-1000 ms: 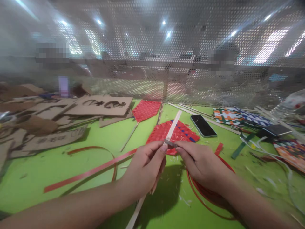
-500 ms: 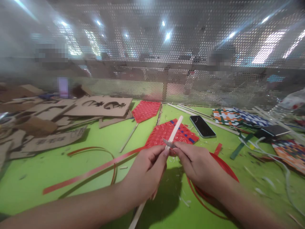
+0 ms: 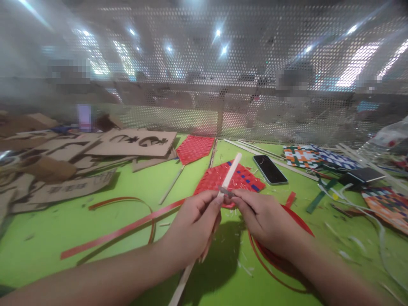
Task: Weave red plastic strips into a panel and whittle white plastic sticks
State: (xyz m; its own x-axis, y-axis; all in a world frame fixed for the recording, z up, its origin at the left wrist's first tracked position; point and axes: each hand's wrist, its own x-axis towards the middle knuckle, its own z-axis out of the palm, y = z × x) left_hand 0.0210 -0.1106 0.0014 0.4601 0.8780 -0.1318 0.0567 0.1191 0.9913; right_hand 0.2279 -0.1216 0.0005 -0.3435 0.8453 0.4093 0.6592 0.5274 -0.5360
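Observation:
My left hand (image 3: pixel 197 225) is closed around a pale wooden strip (image 3: pixel 232 171), which slants up and away past the fingertips; its lower end shows below the hand. My right hand (image 3: pixel 263 214) pinches a small dark metal blade (image 3: pixel 225 191) that lies across the strip, just above my left thumb. Behind the hands lies a red woven piece (image 3: pixel 216 176) with blue strips along one side and pale shavings on it. A coil of red strip (image 3: pixel 298 219) rests under my right forearm.
A phone (image 3: pixel 270 169) lies behind my right hand. Cut cardboard (image 3: pixel 134 142) is piled at left; a red fan-like piece (image 3: pixel 195 148) stands further back. Woven mats (image 3: pixel 302 156) and strips lie at right. A perforated screen (image 3: pixel 197 97) borders the table.
The wooden strip's upper end has shifted slightly left and the blade's tilt has changed a little. Both hands keep their grips.

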